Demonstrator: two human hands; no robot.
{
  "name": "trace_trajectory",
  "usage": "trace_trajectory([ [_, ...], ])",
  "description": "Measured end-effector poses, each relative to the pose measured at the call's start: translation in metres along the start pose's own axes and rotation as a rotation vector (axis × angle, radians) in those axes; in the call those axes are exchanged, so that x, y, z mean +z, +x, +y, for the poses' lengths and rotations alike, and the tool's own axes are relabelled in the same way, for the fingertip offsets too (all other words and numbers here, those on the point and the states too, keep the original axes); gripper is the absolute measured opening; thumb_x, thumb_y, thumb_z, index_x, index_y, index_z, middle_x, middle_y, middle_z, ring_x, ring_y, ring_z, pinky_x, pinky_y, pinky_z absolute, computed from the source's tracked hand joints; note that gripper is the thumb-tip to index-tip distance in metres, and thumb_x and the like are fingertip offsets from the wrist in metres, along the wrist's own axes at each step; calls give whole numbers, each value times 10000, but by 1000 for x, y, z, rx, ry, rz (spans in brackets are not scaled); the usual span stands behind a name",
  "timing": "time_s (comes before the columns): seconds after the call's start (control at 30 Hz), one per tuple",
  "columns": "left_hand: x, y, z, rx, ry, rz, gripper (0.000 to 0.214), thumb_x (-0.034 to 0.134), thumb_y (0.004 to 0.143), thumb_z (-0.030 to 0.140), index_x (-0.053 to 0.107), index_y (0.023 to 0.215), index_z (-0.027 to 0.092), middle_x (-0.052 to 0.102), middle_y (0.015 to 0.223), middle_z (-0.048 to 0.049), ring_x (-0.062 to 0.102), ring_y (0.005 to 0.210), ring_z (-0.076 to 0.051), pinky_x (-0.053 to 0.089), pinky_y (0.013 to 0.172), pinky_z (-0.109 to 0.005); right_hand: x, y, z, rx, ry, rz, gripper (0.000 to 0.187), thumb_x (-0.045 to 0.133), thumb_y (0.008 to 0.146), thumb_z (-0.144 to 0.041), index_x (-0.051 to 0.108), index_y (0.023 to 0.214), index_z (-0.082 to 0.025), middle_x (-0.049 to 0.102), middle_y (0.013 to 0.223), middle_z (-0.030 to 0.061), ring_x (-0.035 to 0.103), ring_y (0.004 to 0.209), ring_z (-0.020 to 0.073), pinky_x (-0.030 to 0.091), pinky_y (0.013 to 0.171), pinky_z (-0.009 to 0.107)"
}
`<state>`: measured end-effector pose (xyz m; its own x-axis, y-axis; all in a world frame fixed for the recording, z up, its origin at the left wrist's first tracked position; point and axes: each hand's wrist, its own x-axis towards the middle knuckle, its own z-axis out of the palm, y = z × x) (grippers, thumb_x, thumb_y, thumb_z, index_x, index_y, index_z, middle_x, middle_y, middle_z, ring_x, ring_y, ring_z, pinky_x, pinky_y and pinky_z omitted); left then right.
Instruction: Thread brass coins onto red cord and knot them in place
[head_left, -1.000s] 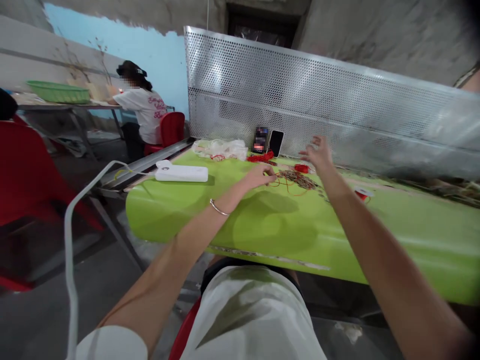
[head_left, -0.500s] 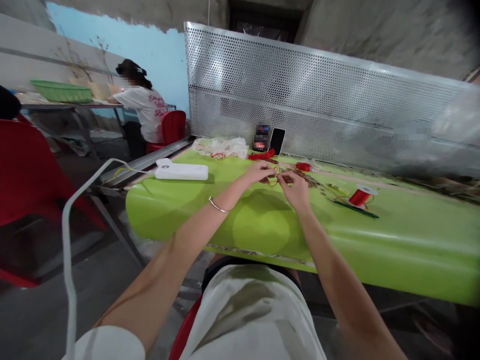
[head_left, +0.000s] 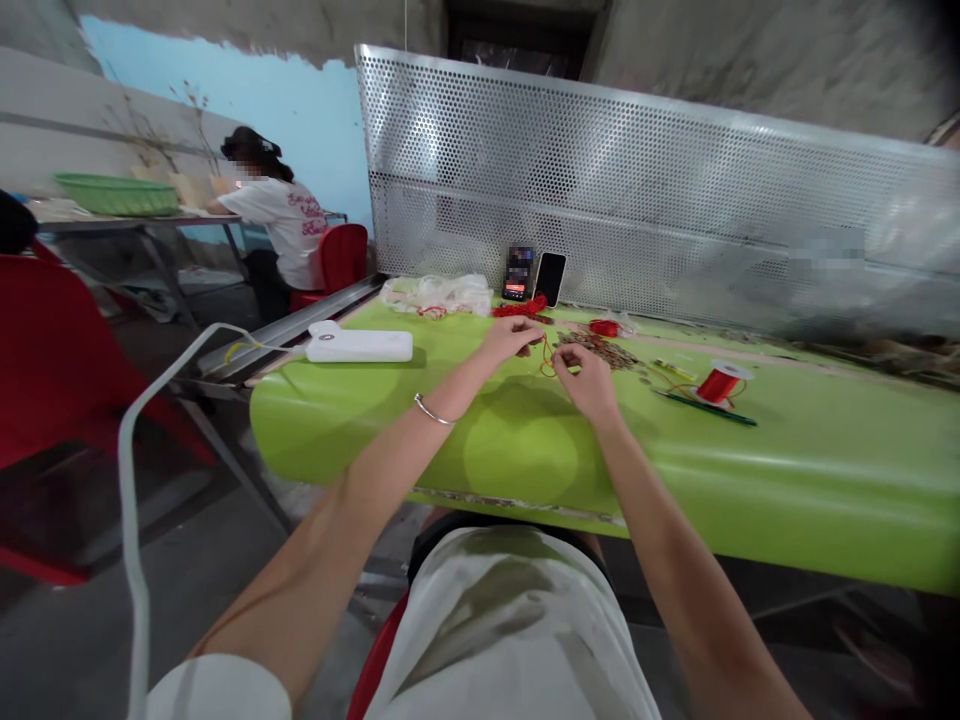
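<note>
A: Head view. What does your left hand (head_left: 516, 340) grip?
B: Your thumb and fingertips pinch a thin red cord (head_left: 545, 347), which loops down between your hands over the green tabletop (head_left: 517, 455).
A: And your right hand (head_left: 589, 385)?
B: Fingers curled, tips drawn together beside the loop; whether they pinch cord, I cannot tell. Beyond your hand lies a pile of coin-like pieces (head_left: 606, 350); rightward stands a red thread spool (head_left: 720, 384).
</note>
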<state>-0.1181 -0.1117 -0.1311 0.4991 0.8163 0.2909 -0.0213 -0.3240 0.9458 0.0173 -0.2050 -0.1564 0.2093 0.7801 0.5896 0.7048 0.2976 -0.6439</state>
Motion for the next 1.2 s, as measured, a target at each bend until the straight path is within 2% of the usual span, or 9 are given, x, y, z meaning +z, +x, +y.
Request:
trace_trajectory([
  [0.13, 0, -3, 2, -12, 2, -72, 107, 605, 827, 194, 615, 737, 138, 578, 655, 3, 521, 550, -52, 433, 597, -218, 3, 2, 7, 19, 51, -18, 178, 538, 768, -371, 603, 738, -207, 670, 780, 66, 641, 720, 199, 529, 737, 374],
  [0.23, 1, -6, 4, -15, 55, -163, 102, 630, 814, 208, 622, 741, 137, 582, 673, -3, 536, 568, -60, 434, 589, -215, 4, 4, 13, 63, 226, -13, 202, 570, 748, -412, 600, 738, -213, 666, 1015, 96, 653, 765, 186, 560, 710, 370],
  [0.3, 1, -8, 6, 4, 88, -206, 101, 629, 815, 218, 635, 759, 134, 598, 702, -11, 546, 592, -64, 440, 600, -215, 4, 5, 15, 98, 367, -16, 237, 594, 729, -444, 583, 714, -208, 599, 1226, 104, 660, 812, 178, 577, 707, 364],
  [0.4, 1, -9, 7, 31, 100, -237, 103, 616, 821, 225, 648, 790, 132, 614, 740, -17, 547, 608, -62, 444, 618, -218, 2, 5, 13, 127, 474, -62, 273, 599, 730, -469, 553, 692, -202, 558, 1321, 84, 660, 904, 181, 569, 816, 390],
  [0.5, 1, -8, 7, 19, 95, -233, 100, 608, 821, 222, 649, 812, 132, 608, 731, -10, 542, 595, -60, 440, 611, -219, 1, 5, 10, 95, 446, -112, 270, 580, 745, -469, 535, 690, -208, 608, 1269, 88, 636, 1013, 211, 524, 910, 423],
  [0.63, 1, -8, 9, -8, 92, -237, 97, 605, 817, 223, 647, 818, 135, 582, 693, 4, 531, 579, -57, 437, 604, -214, 0, 4, 8, 17, 373, -93, 225, 574, 747, -431, 547, 709, -211, 636, 1222, 107, 603, 1107, 241, 488, 947, 439],
  [0.87, 2, -8, 7, 1, 90, -214, 244, 609, 827, 363, 623, 719, 144, 550, 638, 6, 523, 568, -70, 430, 581, -216, -1, 1, 10, -142, 313, -102, 176, 566, 796, -379, 568, 737, -213, 561, 1320, 113, 534, 1235, 238, 441, 1018, 426],
  [1.03, 3, -8, 7, -20, 102, -192, 182, 588, 818, 274, 599, 693, 143, 556, 653, 7, 530, 586, -66, 433, 584, -202, -3, -2, 8, -198, 272, -113, 154, 563, 814, -351, 584, 740, -218, 551, 1331, 97, 505, 1269, 238, 436, 1030, 420],
  [1.2, 4, -8, 7, -49, 75, -178, 168, 572, 799, 251, 578, 660, 157, 551, 643, 11, 536, 591, -70, 442, 593, -204, -4, -1, 8, -182, 244, -97, 154, 560, 807, -358, 572, 733, -223, 548, 1337, 88, 486, 1286, 245, 447, 1019, 439],
])
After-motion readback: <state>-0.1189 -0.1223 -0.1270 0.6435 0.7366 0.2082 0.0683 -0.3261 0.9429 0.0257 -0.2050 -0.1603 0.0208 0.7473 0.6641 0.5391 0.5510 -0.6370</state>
